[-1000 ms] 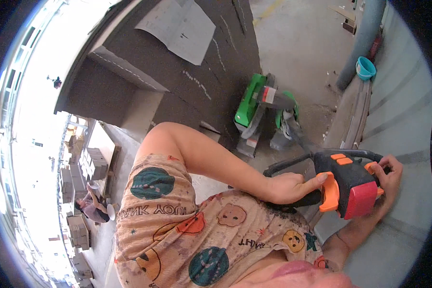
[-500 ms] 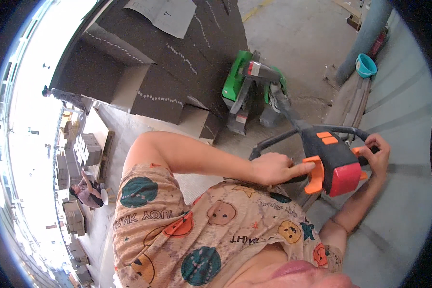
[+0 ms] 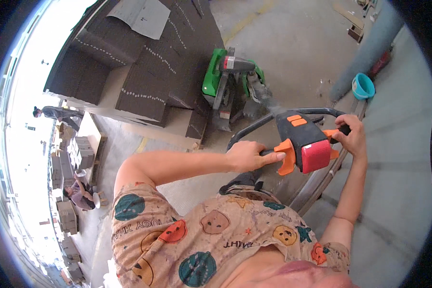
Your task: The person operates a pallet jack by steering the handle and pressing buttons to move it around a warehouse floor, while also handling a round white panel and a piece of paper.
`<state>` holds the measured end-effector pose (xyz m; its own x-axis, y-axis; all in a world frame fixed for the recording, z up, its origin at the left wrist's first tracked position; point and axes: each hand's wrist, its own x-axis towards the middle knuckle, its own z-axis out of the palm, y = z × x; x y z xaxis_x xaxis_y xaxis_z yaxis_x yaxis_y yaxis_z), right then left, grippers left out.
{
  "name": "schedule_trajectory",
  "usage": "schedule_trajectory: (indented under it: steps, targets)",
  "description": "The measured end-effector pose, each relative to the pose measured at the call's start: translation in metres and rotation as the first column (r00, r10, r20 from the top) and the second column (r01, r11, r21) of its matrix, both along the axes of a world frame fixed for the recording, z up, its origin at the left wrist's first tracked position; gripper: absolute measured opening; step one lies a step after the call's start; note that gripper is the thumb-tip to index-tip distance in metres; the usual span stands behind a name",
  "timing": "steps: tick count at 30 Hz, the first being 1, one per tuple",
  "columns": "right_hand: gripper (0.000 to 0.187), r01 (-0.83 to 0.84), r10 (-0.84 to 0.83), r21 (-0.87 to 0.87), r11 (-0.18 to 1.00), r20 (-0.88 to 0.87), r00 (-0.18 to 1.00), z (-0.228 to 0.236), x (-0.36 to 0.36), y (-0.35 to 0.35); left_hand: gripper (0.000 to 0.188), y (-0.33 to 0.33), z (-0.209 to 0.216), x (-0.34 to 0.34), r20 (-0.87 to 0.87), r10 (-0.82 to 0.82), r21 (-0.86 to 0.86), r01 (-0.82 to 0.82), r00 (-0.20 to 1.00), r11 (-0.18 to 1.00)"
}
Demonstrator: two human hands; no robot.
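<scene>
Both hands are on the handle of a green and black electric pallet truck [image 3: 231, 77]. My left hand [image 3: 248, 156] wraps the left side of the loop handle [image 3: 248, 133], its thumb stretched toward an orange thumb lever [image 3: 286, 157]. On the right side of the loop, my right hand [image 3: 352, 136] is closed round the grip beside the other orange lever [image 3: 332, 133]. Between my hands sits the black control head [image 3: 295, 137] with orange buttons [image 3: 296, 120] and a red end cap [image 3: 316, 156].
A tall stack of dark brown board pieces [image 3: 144, 81] with a grey sheet [image 3: 140, 17] rises just left of the truck. On the right are a pale wall [image 3: 398, 158], a round pillar [image 3: 369, 53] and a turquoise bucket [image 3: 363, 86]. Two people work by boxes [image 3: 83, 152] at far left.
The handle and both my hands have shifted left and a little upward in view. The truck and board stack also sit further left. A standing person shows more fully at far left.
</scene>
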<state>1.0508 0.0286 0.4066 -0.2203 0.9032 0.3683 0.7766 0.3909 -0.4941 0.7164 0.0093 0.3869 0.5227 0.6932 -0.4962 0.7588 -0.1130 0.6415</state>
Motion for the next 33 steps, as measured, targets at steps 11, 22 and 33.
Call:
schedule_trajectory:
  steps: [11, 22, 33]
  targets:
    - [0.068, -0.169, 0.149, 0.251, 0.953, 0.098, 0.984, -0.180, -0.087, -0.072, 0.076, -0.100, -0.149, -0.091, -0.060, 0.032, -0.031, -0.034, 0.998, 0.999]
    - [0.055, -0.529, 0.541, 0.388, 0.755, 0.088, 0.837, -0.231, -0.040, 0.103, 0.041, -0.015, -0.216, -0.030, -0.054, 0.568, 0.178, -0.552, 0.821, 0.815]
    - [0.046, -0.891, 0.887, 0.018, 0.454, 0.078, 0.454, -0.201, -0.099, 0.141, 0.072, -0.068, -0.260, -0.112, 0.652, 0.721, 0.285, -0.957, 0.235, 0.054]
